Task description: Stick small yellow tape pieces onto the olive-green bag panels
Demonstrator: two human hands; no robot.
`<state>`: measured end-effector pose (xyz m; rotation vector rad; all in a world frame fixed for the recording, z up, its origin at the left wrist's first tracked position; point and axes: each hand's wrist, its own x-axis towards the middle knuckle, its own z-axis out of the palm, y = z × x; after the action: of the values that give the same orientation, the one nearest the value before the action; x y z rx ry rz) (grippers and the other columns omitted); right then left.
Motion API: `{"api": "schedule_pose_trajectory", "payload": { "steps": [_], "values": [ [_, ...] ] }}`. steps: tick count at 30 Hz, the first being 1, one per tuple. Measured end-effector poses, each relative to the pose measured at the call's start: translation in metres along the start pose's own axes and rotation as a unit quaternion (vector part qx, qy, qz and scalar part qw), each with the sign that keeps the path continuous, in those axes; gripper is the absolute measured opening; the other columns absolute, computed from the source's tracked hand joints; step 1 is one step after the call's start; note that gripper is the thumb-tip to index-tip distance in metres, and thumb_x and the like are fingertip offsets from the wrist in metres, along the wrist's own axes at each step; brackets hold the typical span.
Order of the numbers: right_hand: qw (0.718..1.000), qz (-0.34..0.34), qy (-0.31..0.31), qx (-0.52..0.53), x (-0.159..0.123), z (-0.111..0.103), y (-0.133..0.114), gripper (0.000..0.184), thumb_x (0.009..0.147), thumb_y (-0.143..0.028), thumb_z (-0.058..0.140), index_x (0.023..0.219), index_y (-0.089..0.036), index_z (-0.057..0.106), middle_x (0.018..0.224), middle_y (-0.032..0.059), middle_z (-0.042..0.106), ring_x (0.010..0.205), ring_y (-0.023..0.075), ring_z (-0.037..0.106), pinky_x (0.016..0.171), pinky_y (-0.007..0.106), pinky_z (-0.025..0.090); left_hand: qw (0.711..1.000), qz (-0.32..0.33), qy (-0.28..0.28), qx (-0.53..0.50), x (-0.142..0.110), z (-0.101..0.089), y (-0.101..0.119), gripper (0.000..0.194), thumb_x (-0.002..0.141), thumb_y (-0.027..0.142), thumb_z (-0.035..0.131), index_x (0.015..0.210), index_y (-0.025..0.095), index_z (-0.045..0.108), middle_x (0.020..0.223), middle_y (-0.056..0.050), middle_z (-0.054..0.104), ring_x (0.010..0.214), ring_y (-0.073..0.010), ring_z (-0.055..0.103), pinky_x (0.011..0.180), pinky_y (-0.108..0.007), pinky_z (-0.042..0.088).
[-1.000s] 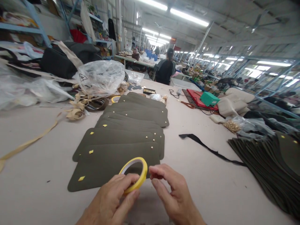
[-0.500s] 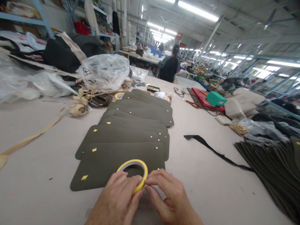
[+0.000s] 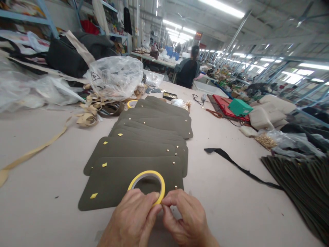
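Observation:
A roll of yellow tape (image 3: 161, 181) stands tilted in my left hand (image 3: 135, 214), whose fingers and thumb are closed on its lower side. My right hand (image 3: 186, 214) is pinched at the roll's right edge, by the tape's outer face; what lies between those fingertips is too small to make out. Just beyond my hands, dark olive flat panels (image 3: 138, 164) with rounded corners lie overlapped in a row. Small yellow tape pieces (image 3: 94, 196) stick to their left side, and gold studs (image 3: 174, 163) show on their right.
At left lie a clear plastic bag (image 3: 115, 77), a beige strip (image 3: 38, 149) and coiled beige strips (image 3: 87, 118). To the right are a black strip (image 3: 231, 163), a fanned stack of dark panels (image 3: 298, 185) and a green box (image 3: 240, 107). A person (image 3: 189, 70) sits farther back.
The tape roll has risen slightly and turned a little in my left hand. My right fingers have drawn into a tighter pinch beside it. The view has shifted slightly.

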<state>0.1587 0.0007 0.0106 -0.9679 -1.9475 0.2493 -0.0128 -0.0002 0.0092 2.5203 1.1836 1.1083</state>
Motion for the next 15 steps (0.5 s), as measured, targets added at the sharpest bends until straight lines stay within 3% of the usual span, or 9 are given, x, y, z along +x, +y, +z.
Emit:
{"api": "schedule_pose_trajectory", "payload": {
  "steps": [4,10,13,15],
  "values": [
    [0.998,-0.031,0.037,-0.043,0.002,0.002,0.001,0.019,0.076,-0.001,0.052,0.079,-0.019,0.057,0.063,0.0014,0.065,0.056,0.0123,0.063,0.054,0.020,0.048,0.999,0.035,0.019,0.030,0.000,0.001,-0.005,0.027,0.096,0.019,0.040,0.119,0.013,0.052,0.076,-0.003,0.065,0.065,-0.0150,0.060,0.063,-0.026,0.050],
    [0.997,-0.033,0.052,-0.050,0.003,0.004,0.000,0.018,0.073,-0.001,0.049,0.074,-0.018,0.057,0.057,0.0013,0.062,0.051,0.0117,0.060,0.050,0.020,0.045,0.999,0.050,-0.007,0.013,-0.001,0.000,-0.010,0.022,0.096,0.017,0.037,0.103,0.019,0.058,0.067,0.001,0.061,0.060,-0.0118,0.061,0.060,-0.019,0.051],
    [0.997,0.052,0.057,-0.027,0.003,0.006,-0.004,0.015,0.072,-0.005,0.051,0.067,-0.018,0.057,0.054,0.0003,0.059,0.047,0.0111,0.056,0.047,0.020,0.043,0.999,0.036,-0.003,0.014,0.005,0.002,-0.008,0.021,0.095,0.014,0.037,0.094,0.019,0.058,0.063,0.002,0.057,0.058,-0.0114,0.059,0.059,-0.019,0.050],
    [0.980,0.192,0.030,0.035,0.004,0.008,-0.005,0.013,0.073,-0.010,0.053,0.062,-0.017,0.057,0.051,-0.0003,0.059,0.043,0.0106,0.054,0.043,0.020,0.042,0.999,0.035,0.018,0.011,0.010,0.003,-0.003,0.021,0.094,0.013,0.038,0.089,0.019,0.058,0.061,0.002,0.055,0.057,-0.0113,0.058,0.059,-0.019,0.049]
  ]
}}
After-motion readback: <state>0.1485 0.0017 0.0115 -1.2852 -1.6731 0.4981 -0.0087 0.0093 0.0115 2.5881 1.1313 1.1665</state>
